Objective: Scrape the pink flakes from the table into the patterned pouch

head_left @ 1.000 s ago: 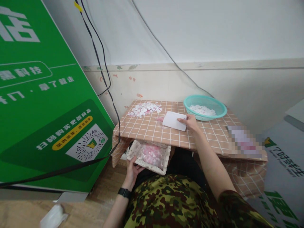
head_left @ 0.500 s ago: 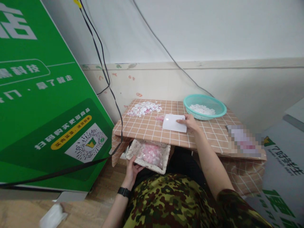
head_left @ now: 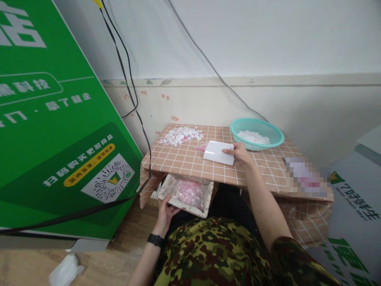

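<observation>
Turquoise basket of chips, left grip holding tray of seemingly plastic bits, right grip holding panel

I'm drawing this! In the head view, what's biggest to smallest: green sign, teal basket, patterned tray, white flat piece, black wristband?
1. Green sign
2. Teal basket and patterned tray: too alike to rank; tray nearer the camera
3. White flat piece
4. Black wristband

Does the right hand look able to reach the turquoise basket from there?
Probably yes: the turquoise basket sits just beyond the right hand with nothing visible between, though that hand holds a flat white piece.
</observation>
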### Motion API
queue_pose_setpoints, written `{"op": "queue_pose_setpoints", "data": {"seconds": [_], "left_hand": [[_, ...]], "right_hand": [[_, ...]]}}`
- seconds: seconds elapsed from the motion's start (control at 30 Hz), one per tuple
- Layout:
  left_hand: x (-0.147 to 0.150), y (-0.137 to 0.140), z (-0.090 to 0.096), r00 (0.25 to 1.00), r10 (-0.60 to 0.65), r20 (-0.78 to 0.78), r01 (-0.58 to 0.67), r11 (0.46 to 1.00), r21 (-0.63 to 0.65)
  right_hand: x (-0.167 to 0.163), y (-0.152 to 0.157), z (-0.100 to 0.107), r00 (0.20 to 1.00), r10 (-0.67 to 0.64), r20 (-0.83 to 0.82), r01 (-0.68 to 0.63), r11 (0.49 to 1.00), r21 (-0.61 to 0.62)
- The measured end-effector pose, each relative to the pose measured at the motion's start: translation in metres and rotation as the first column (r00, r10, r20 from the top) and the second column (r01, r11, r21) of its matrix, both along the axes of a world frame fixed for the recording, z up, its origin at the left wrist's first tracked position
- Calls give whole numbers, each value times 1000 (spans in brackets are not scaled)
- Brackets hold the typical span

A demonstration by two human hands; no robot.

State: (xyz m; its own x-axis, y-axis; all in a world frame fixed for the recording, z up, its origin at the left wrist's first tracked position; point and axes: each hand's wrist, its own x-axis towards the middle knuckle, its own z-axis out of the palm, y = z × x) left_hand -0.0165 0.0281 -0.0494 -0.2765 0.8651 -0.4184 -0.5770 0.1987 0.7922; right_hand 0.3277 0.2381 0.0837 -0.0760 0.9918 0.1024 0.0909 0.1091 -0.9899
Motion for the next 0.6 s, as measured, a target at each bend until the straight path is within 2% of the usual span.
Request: {"op": "queue_pose_setpoints", "data": {"seconds": [0.13, 0.23, 0.4, 0.47, 0.6], "left_hand": [[0, -1, -1, 1000, 8, -5, -8, 1000, -4], [0, -1, -2, 1000, 16, 0, -16, 1000, 9], [-1, 0, -5, 1000, 12, 4, -12, 1000, 13], [-2, 0, -6, 1000, 15, 16, -15, 1000, 7], [-2, 1, -9, 999, 17, 31, -17, 1000, 4]], "right_hand": [[2, -20, -1, 994, -106, 27, 105, 993, 47], [1, -47, -11, 985, -169, 45, 166, 984, 60], [-7, -75, -24, 935, -291, 200, 268, 954, 132], [-12, -76, -21, 919, -299, 256, 264, 951, 163], [-25, -74, -7, 908, -246, 339, 172, 957, 232]]}}
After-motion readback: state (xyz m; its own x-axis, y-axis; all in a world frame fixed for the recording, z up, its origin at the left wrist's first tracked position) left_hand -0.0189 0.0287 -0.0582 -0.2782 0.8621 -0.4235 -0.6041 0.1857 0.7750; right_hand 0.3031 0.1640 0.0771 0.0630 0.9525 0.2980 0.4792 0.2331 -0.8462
